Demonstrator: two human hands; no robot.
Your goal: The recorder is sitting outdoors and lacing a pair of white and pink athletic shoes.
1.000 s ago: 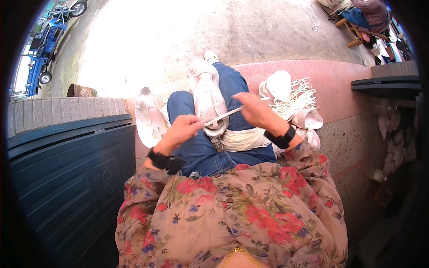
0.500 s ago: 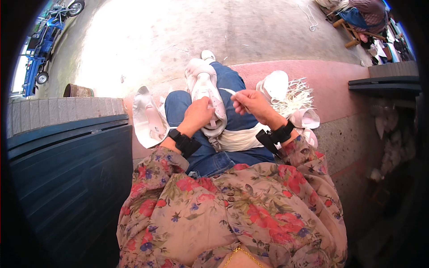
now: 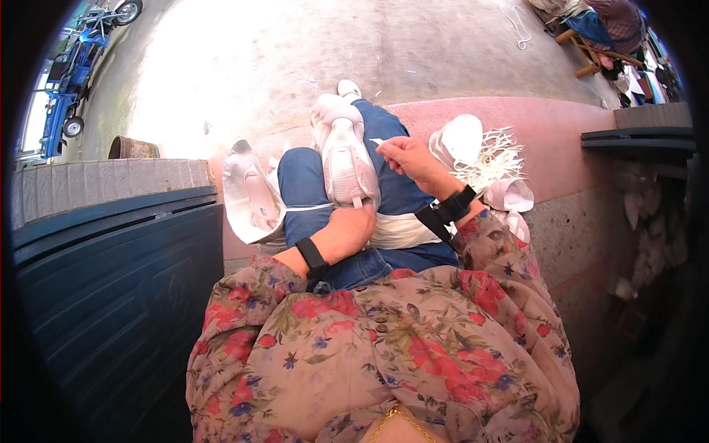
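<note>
A pale pink and white sneaker lies lengthwise on my lap, with its toe end pointing away from me. My left hand is curled at its near end, beside the small tab; what its fingers grip is hidden. To the right of the sneaker, my right hand is raised with thumb and fingers pinched on a thin white shoelace, whose pointed end sticks out to the left. A bundle of cream shoelaces lies across my lap under both wrists. One white strand crosses my left thigh.
Beside my left knee lies a white, pink-lined shoe piece. More white shoe pieces and a tangle of laces sit to my right. Dark panels flank me on the left. Farther off are a bucket and a wooden stool.
My left hand has moved off the sneaker's middle toward me, to its near end. My right hand has shifted slightly right, and less lace shows from its fingers.
</note>
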